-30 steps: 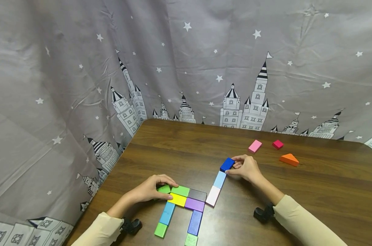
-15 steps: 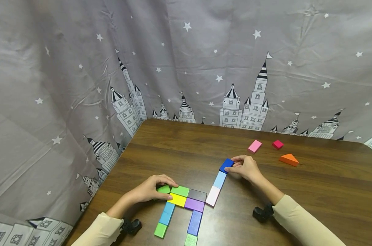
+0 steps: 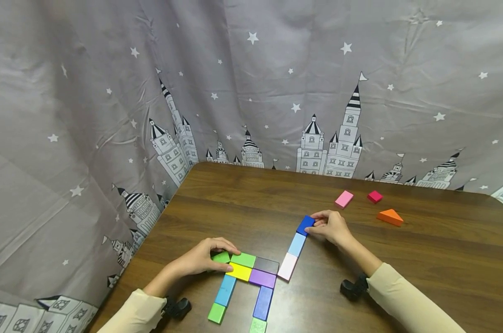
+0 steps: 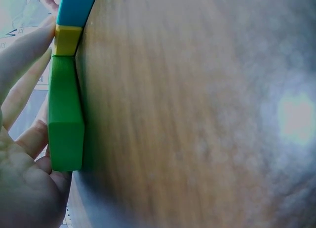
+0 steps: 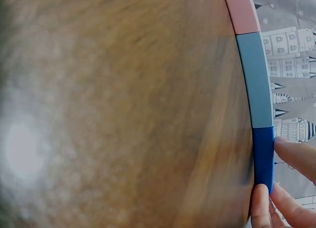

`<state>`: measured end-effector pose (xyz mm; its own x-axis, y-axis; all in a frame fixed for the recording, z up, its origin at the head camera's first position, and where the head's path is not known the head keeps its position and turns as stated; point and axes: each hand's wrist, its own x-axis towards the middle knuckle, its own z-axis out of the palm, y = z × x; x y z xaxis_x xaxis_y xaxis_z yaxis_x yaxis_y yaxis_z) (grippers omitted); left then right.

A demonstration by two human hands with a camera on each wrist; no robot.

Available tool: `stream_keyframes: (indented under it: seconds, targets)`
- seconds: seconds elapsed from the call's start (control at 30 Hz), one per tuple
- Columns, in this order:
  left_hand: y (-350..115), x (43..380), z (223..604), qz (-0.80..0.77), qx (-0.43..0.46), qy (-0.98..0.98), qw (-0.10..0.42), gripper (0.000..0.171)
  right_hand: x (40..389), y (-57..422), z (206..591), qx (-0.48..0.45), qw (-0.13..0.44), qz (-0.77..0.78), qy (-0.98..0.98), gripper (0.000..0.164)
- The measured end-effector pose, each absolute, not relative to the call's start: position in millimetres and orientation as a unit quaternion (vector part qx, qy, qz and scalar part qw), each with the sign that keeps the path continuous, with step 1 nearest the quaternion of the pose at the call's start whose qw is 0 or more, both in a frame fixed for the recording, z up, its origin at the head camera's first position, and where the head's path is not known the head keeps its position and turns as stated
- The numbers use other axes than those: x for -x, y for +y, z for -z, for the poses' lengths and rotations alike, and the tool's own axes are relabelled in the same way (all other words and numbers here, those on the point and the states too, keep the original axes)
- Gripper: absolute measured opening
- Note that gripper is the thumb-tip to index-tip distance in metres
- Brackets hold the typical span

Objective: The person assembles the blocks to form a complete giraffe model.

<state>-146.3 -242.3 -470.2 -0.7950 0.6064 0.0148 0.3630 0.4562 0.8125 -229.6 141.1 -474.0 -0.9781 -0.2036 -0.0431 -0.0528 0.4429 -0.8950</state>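
Note:
My right hand [image 3: 332,227] pinches a dark blue block [image 3: 305,225], thumb on its near side and fingers at its far end. That block meets the end of a light blue block [image 3: 297,244], which adjoins a pale pink block [image 3: 287,267]. In the right wrist view, the dark blue block [image 5: 263,156] lies flush against the light blue one. My left hand [image 3: 203,255] rests at the left end of the arrangement, thumb on a yellow block [image 3: 241,272] and index fingertip on a light green block [image 3: 243,259]. A green block [image 3: 221,257] is partly hidden under it.
A dark grey block [image 3: 266,265] and a purple block [image 3: 262,278] continue the body. Two legs run toward me: a blue block [image 3: 225,291] and a blue-violet block [image 3: 263,303], each ending in green. A pink block [image 3: 344,199], red block [image 3: 375,197] and orange triangle [image 3: 390,217] lie back right.
My right hand has shifted the dark blue block slightly left and toward me, lining it up with the light blue block, and its thumb has moved onto the block. The left hand stays in place.

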Motion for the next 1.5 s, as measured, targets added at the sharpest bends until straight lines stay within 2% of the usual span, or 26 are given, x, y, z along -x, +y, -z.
stream_keyframes:
  seconds: [0.53, 0.7, 0.9, 1.1, 1.5]
  targets:
    - [-243, 145, 471, -0.435, -0.285, 0.842, 0.141, 0.036, 229, 142, 475, 0.101, 0.077, 0.551, 0.825, 0.039]
    - [-244, 144, 471, -0.437, -0.284, 0.841, 0.143, 0.036, 229, 143, 479, 0.084, 0.064, 0.563, 0.82, 0.04]
    - [-244, 144, 471, -0.437, -0.29, 0.84, 0.138, 0.036, 232, 153, 479, 0.047, 0.028, 0.584, 0.81, 0.04]
    - [-244, 145, 471, -0.44, -0.296, 0.836, 0.137, 0.036, 236, 170, 472, 0.004, -0.035, 0.595, 0.803, 0.041]
    - [-242, 147, 473, -0.441, -0.314, 0.831, 0.124, 0.034, 251, 194, 472, -0.128, -0.114, 0.553, 0.815, 0.052]
